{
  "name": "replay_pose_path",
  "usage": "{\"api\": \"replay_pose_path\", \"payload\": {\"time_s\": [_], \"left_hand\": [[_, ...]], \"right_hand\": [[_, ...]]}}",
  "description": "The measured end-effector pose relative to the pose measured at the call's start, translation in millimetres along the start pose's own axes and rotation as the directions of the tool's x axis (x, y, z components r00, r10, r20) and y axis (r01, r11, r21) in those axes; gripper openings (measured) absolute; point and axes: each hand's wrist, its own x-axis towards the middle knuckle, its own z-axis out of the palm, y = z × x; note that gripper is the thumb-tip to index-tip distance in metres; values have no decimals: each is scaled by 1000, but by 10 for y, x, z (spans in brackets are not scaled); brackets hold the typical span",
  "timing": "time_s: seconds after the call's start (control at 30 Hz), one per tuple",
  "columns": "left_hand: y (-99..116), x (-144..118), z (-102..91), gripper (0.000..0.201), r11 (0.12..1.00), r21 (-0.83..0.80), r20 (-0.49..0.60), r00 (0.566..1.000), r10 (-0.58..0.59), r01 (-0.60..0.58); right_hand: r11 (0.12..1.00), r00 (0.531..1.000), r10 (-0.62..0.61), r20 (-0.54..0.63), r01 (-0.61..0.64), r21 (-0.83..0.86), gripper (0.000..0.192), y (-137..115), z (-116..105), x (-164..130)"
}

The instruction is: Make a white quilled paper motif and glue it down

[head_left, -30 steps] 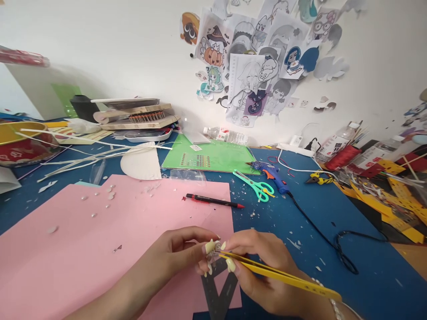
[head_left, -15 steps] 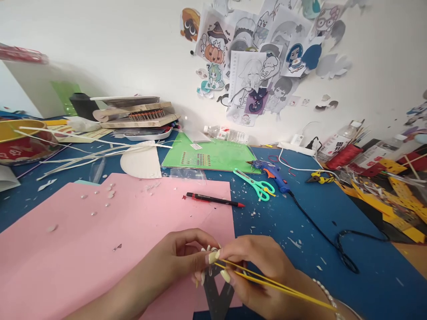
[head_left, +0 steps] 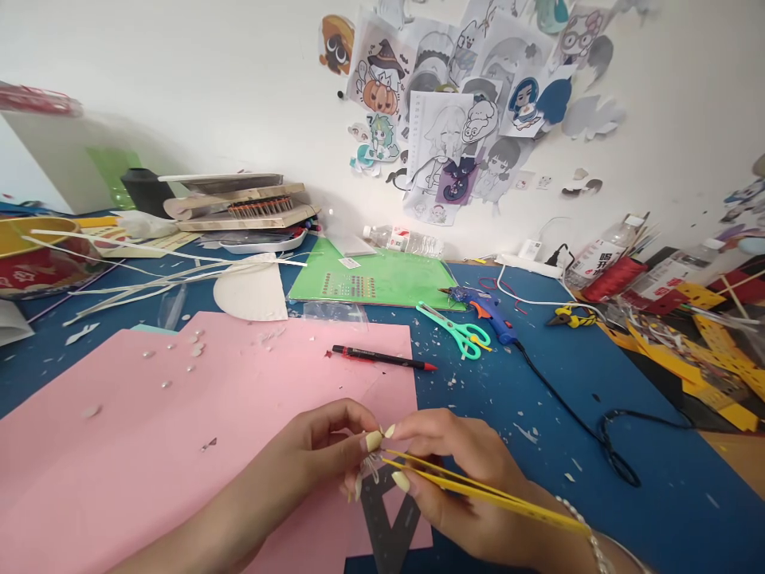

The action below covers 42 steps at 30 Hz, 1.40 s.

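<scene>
Over the front edge of the pink sheet [head_left: 239, 430], my left hand [head_left: 319, 450] pinches a small pale looped piece [head_left: 372, 469] between thumb and fingers; much of it is hidden. My right hand [head_left: 472, 470] is closed around yellow tweezers [head_left: 496, 496], whose tips point left at that piece. Both hands' fingertips almost meet there; whether the tweezers grip anything I cannot tell. Below them lies a dark triangular ruler [head_left: 379, 522], partly on the pink sheet. Beyond the hands, a black pen with red ends [head_left: 382, 358] rests on the sheet.
Small pearl-like beads [head_left: 166, 384] are scattered on the sheet. Turquoise scissors [head_left: 457, 331], a blue glue gun [head_left: 493, 315] with a looping black cord, and yellow-handled pliers [head_left: 577, 316] lie to the right. A green packet [head_left: 406, 279] and white strips [head_left: 149, 279] sit farther back.
The fingertips of both hands have shifted slightly up and left, and the left fingers have turned the small piece a little. The tweezers have moved slightly left, still in my right hand.
</scene>
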Motion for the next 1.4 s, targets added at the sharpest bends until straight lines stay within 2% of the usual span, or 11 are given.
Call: {"api": "replay_pose_path", "payload": {"time_s": [0.17,0.3,0.4,0.47,0.6,0.7,0.8,1.0,1.23,1.4], "left_hand": [[-13,3,-16,19,1000,-14,-47,999,20,-21],[-9,3,-27,18,994,-109,-30,999,24,-27],[8,-2,-33,18,980,-197,6,1000,-22,23],[27,-11,-37,17,971,-235,16,999,-51,53],[64,-32,-43,12,955,-288,81,996,-46,68],[56,-35,-49,14,946,-317,122,992,-25,62],[28,-33,-61,13,932,-360,143,990,4,48],[7,-46,-83,10,885,-461,179,984,21,65],[4,-55,-92,8,850,-524,195,978,69,45],[-10,-73,-95,8,847,-528,226,972,70,62]], "right_hand": [[994,998,67,-17,-65,83,22,-21,-28,26],[986,983,130,-130,-115,120,14,-22,-53,31],[984,966,149,-212,-124,125,13,9,-56,23],[978,962,156,-226,-118,172,15,30,-57,20],[946,981,113,-160,-57,320,14,39,-68,6],[928,988,108,-110,-60,369,21,25,-63,-21],[915,986,122,-118,-65,398,28,23,-45,-29],[877,983,58,-176,34,480,20,68,-57,12],[841,983,70,-169,33,539,20,89,-96,31],[817,982,118,-144,-14,576,16,101,-93,52]]}}
